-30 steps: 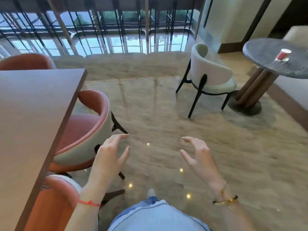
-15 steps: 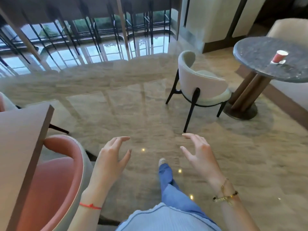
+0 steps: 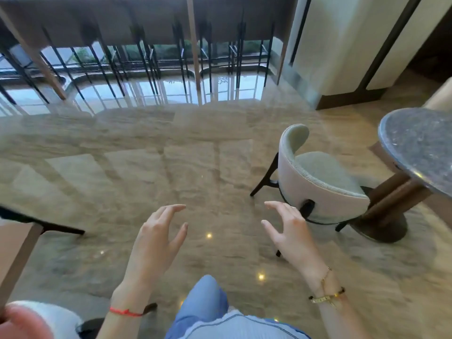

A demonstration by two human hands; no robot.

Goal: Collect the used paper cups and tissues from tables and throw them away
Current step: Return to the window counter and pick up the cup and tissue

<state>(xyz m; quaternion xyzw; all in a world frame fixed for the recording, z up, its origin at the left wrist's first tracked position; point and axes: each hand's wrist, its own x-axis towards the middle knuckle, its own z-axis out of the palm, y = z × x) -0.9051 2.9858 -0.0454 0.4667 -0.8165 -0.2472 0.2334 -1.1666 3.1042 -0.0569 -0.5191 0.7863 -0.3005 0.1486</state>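
While my left hand (image 3: 156,238) and my right hand (image 3: 287,231) hang in front of me above the marble floor (image 3: 146,167), both have loosely spread fingers and hold nothing. No cup or tissue shows; the visible part of the round grey table (image 3: 420,145) stands at my right, beyond the white chair (image 3: 318,184), well apart from both hands.

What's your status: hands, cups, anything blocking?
Left hand and right hand both open, empty, fingers relaxed. No cup or tissue in view. White chair stands between me and the round table.
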